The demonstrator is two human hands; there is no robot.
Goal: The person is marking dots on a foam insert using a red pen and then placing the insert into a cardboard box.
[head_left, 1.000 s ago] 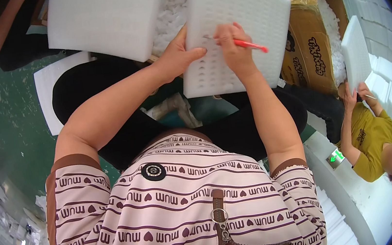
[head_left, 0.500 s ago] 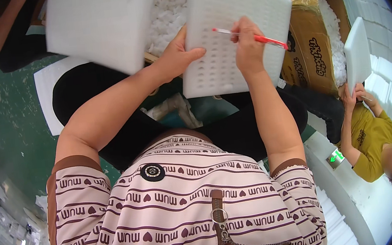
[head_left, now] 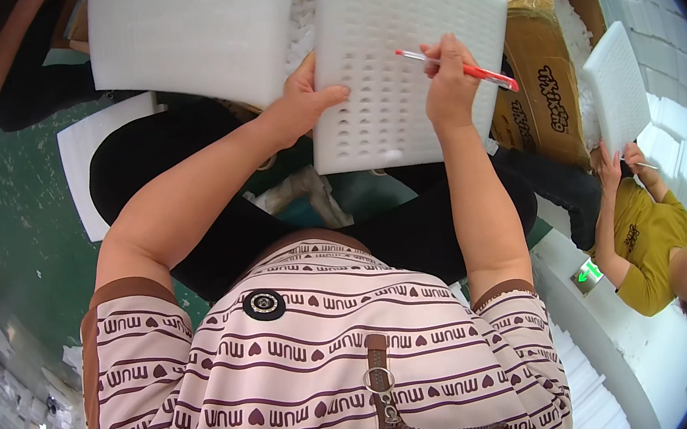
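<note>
Left hand (head_left: 304, 103) clamped on the near-left edge of the perforated foam sheet (head_left: 393, 62), thumb laid flat on its face, fingers tucked behind. Up and to the left of it, a plain white foam block (head_left: 193, 36), overlapping nothing of the grip; further left, a flat white sheet (head_left: 84, 160) lying on the green floor (head_left: 9, 213).

Moving right: perforated foam sheet held up over the lap, tilted, grid of small pits facing the camera, the lower middle rows looking darker and deeper. Right hand (head_left: 449, 81) closed in a writing grip round a red stick (head_left: 463, 69), pale tip pointing left and touching, or just off, the upper rows; cannot tell which.

By the look of it, mid-sheet, working pit by pit. Next poke calls for a steady left-hand hold and the tip lined up square on one pit.

Further right, an open cardboard box (head_left: 541, 79) with white foam inside. Far right, a co-worker in a yellow top (head_left: 653, 254), holding up another pitted sheet (head_left: 618, 86).
</note>
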